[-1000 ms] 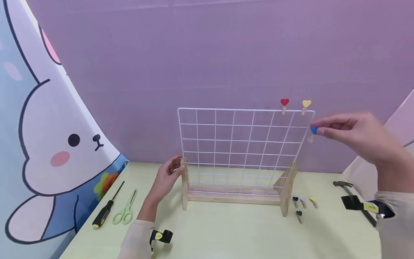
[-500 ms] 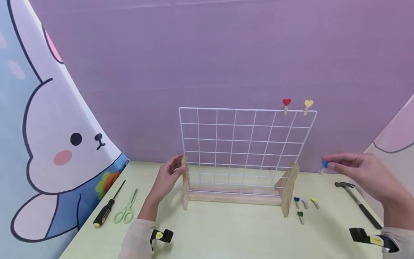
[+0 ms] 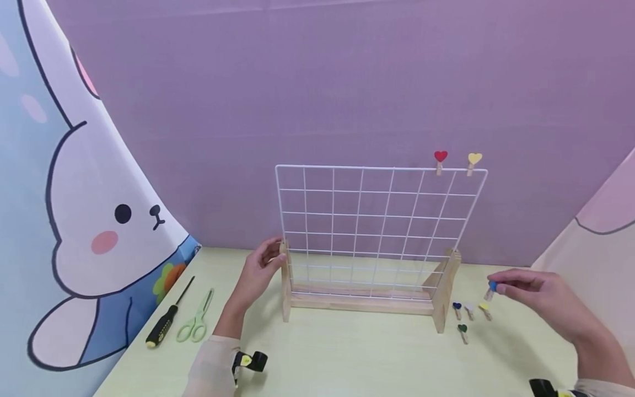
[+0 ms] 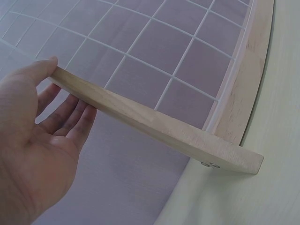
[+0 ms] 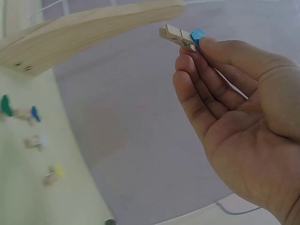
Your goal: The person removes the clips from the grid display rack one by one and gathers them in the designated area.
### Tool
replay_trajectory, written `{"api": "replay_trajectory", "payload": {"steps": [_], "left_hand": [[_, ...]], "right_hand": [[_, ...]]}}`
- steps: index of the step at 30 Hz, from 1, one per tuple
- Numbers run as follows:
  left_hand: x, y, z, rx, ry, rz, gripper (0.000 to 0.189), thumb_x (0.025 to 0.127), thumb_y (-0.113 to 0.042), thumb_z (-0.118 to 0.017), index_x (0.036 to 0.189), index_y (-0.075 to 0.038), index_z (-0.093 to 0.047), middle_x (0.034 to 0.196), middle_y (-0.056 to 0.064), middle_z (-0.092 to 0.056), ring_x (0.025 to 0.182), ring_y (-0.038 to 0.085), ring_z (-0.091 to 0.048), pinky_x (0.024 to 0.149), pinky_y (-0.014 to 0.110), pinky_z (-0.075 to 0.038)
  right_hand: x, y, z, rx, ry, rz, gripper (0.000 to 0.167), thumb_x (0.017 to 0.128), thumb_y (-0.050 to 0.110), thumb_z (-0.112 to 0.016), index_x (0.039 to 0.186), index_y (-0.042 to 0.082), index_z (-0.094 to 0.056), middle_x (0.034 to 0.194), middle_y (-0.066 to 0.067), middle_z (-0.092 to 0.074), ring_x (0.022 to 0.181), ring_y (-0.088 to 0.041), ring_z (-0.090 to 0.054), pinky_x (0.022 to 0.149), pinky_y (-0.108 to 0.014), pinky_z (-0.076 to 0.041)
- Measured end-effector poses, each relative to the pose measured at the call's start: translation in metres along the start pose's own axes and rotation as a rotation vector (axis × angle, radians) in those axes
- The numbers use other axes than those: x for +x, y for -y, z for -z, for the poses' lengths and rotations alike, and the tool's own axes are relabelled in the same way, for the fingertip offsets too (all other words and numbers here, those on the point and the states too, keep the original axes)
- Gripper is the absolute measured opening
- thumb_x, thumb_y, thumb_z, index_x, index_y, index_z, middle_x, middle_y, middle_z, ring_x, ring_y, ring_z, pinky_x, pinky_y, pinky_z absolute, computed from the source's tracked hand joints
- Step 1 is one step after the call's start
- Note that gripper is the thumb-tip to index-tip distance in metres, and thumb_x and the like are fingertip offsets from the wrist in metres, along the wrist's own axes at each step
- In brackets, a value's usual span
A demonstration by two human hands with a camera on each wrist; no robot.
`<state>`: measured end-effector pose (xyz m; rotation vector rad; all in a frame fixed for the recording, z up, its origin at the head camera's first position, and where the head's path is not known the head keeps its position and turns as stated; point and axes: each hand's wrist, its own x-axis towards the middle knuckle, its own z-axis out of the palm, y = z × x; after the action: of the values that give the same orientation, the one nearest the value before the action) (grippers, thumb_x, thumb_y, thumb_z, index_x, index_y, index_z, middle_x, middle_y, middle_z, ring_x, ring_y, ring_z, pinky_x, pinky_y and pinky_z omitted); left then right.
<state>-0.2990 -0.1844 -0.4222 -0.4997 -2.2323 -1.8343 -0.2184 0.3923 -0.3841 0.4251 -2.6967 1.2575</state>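
Note:
A white wire grid [image 3: 369, 212] stands upright in a wooden stand [image 3: 357, 304]. My left hand [image 3: 255, 275] grips the top of the stand's left side piece [image 4: 154, 123], thumb on one face and fingertips on the other. Between thumb and index finger, my right hand [image 3: 550, 300] pinches a small wooden clothespin [image 5: 177, 35] by its blue heart end, in the air right of the stand. A red-heart clothespin [image 3: 440, 162] and a pale yellow-heart clothespin [image 3: 473, 164] are clipped on the grid's top wire, toward the right.
Right of the stand, clothespins with dark blue [image 3: 457, 310], white [image 3: 469, 312], yellow [image 3: 485, 311] and green [image 3: 463, 333] hearts lie on the table [image 3: 357, 358]. Far left are a screwdriver [image 3: 163, 325] and green scissors [image 3: 195, 322]. A purple backdrop [image 3: 317, 82] rises behind.
My right hand has dropped from beside the grid's upper right corner to just above the loose clothespins, still pinching the blue-heart clothespin. It now hides the hammer. My left hand has stayed put.

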Motion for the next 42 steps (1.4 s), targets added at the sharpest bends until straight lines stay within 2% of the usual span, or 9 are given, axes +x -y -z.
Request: {"api": "replay_trajectory", "payload": {"steps": [7,13,22,33,38,42], "left_hand": [[0.001,-0.001,-0.001,0.003,0.001,-0.007,0.048,0.102,-0.019,-0.067,0.147,-0.01,-0.053,0.136,0.019,-0.064,0.117,0.015,-0.062,0.097,0.016,-0.055],[-0.001,0.0,0.0,0.007,-0.005,-0.01,0.049,0.102,-0.019,-0.066,0.148,-0.008,-0.052,0.136,0.021,-0.063,0.116,0.012,-0.062,0.098,0.015,-0.054],[0.0,0.0,0.0,0.019,-0.006,0.017,0.05,0.102,-0.02,-0.067,0.148,-0.01,-0.052,0.136,0.018,-0.064,0.119,0.016,-0.061,0.098,0.016,-0.054],[-0.002,0.004,0.0,0.009,-0.01,0.01,0.049,0.102,-0.017,-0.066,0.148,-0.007,-0.051,0.135,0.02,-0.063,0.114,0.007,-0.062,0.096,0.016,-0.055],[-0.004,0.004,0.0,0.008,-0.013,0.025,0.05,0.102,-0.019,-0.066,0.148,-0.007,-0.051,0.137,0.02,-0.062,0.115,0.006,-0.062,0.096,0.015,-0.054],[-0.001,0.001,0.0,0.016,-0.012,0.023,0.049,0.102,-0.02,-0.066,0.148,-0.008,-0.051,0.137,0.019,-0.062,0.116,0.01,-0.061,0.096,0.016,-0.054]], "right_hand": [[-0.007,-0.016,-0.024,0.019,0.084,0.027,0.023,0.099,0.007,-0.067,0.121,0.002,-0.073,0.111,0.018,-0.075,0.098,0.007,-0.069,0.08,-0.012,-0.056],[-0.007,-0.027,-0.036,0.065,0.142,0.027,0.022,0.099,0.007,-0.067,0.119,-0.001,-0.073,0.109,0.014,-0.076,0.097,0.003,-0.071,0.079,-0.017,-0.059],[-0.013,-0.049,-0.04,0.071,0.211,-0.023,0.027,0.101,0.011,-0.065,0.121,-0.006,-0.07,0.116,0.015,-0.075,0.103,0.008,-0.067,0.081,-0.014,-0.057],[-0.02,-0.077,-0.041,0.158,0.325,-0.1,0.03,0.103,0.01,-0.061,0.124,-0.011,-0.066,0.118,0.013,-0.075,0.104,0.009,-0.065,0.084,-0.013,-0.055],[-0.019,-0.086,-0.043,0.134,0.332,-0.071,0.029,0.103,0.008,-0.061,0.122,-0.012,-0.067,0.117,0.012,-0.075,0.104,0.012,-0.063,0.082,-0.013,-0.054],[-0.019,-0.086,-0.045,0.107,0.306,-0.099,0.029,0.102,0.01,-0.063,0.123,-0.01,-0.068,0.117,0.004,-0.076,0.103,0.014,-0.061,0.082,-0.013,-0.054]]}}
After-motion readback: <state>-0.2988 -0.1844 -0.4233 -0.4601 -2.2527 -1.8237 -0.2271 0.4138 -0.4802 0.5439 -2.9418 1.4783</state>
